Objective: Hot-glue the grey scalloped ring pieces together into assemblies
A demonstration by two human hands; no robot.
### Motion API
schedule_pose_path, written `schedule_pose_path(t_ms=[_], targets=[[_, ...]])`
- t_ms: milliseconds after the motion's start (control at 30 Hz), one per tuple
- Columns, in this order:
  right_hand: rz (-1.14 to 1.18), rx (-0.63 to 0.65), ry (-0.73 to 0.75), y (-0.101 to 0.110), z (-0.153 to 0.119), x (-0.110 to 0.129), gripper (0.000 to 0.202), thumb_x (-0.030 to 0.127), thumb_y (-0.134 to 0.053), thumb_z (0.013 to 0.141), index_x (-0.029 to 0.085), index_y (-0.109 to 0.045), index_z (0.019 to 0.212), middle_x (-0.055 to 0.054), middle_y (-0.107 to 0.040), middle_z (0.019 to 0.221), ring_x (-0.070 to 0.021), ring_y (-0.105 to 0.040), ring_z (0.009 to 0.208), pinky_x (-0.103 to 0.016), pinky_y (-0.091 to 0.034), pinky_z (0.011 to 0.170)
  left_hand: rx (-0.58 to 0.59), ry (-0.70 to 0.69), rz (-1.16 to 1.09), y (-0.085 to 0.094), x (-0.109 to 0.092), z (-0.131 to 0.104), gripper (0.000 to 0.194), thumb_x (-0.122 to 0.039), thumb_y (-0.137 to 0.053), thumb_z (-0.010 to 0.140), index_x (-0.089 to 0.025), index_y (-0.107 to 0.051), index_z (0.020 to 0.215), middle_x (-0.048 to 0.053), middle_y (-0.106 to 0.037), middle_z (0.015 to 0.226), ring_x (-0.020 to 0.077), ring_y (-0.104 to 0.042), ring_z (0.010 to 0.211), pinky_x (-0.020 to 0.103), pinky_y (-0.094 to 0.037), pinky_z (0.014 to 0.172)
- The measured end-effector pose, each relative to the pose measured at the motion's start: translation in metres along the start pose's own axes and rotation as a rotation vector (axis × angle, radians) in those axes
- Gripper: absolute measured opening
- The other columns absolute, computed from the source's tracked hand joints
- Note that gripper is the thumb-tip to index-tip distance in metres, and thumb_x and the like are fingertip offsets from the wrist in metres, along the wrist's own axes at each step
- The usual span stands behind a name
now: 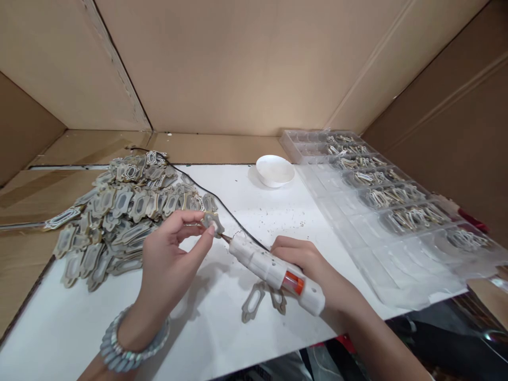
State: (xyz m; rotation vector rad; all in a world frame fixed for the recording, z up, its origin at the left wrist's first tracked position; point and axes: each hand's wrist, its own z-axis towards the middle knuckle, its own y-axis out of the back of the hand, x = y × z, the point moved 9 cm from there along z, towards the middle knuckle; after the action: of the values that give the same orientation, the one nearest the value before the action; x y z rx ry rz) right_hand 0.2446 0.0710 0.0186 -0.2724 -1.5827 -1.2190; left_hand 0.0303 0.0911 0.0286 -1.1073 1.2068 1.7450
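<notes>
Grey in colour, a small scalloped frame piece (209, 221) sat at the fingertips of the left hand (169, 259), pinched between thumb and fingers, out beyond the palm and above the white tabletop (222, 338). Its outline was wavy and its face dull; the thumb covered part of it, so its centre could not be made out fully. The right hand (305, 256) was wrapped round a white pen-shaped power tool (262, 264) with an orange-red window, whose metal tip (226, 238) pointed at the piece's right edge; whether they touched could not be told. Similar pieces lay heaped in a pile (123, 206) left of the hands, and a few loose frames (259, 291) lay below the tool.
</notes>
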Motion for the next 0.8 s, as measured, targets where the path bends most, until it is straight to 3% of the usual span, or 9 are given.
schedule_pose_path(t_ms=[367,567,800], targets=[[0.001,-0.010,0.012,0.0009,-0.0001,0.0015,0.021,0.006,-0.061,0.077,0.018,-0.048,0.065,0.002,-0.048,0.074,-0.0104,-0.048,0.063,-0.022,-0.034,0.057,-0.011,-0.054,0.007,0.0008,-0.0072,0.0002,0.019,-0.037,-0.075,0.077,-0.025,-0.069,0.090,0.000,-0.075,0.079,0.0172,-0.073,0.072,0.019,-0.052,0.049],[-0.023,-0.011,-0.021,0.0016,0.0003,0.0023,0.024,0.001,-0.061,0.075,0.018,-0.048,0.064,0.003,-0.048,0.073,-0.0110,-0.048,0.064,-0.023,-0.034,0.057,0.001,0.002,0.024,0.0014,0.0000,-0.0015,0.024,-0.042,-0.075,0.078,-0.025,-0.068,0.093,0.003,-0.074,0.084,0.0203,-0.073,0.078,0.022,-0.052,0.049],[-0.023,-0.011,-0.015,0.0027,0.0009,0.0003,0.021,0.007,-0.063,0.078,0.018,-0.051,0.066,0.002,-0.049,0.073,-0.0111,-0.048,0.063,-0.023,-0.035,0.057,-0.029,0.013,0.002,0.0050,0.0015,0.0005,0.025,-0.041,-0.075,0.077,-0.025,-0.067,0.095,0.002,-0.073,0.085,0.0190,-0.074,0.077,0.020,-0.050,0.048]])
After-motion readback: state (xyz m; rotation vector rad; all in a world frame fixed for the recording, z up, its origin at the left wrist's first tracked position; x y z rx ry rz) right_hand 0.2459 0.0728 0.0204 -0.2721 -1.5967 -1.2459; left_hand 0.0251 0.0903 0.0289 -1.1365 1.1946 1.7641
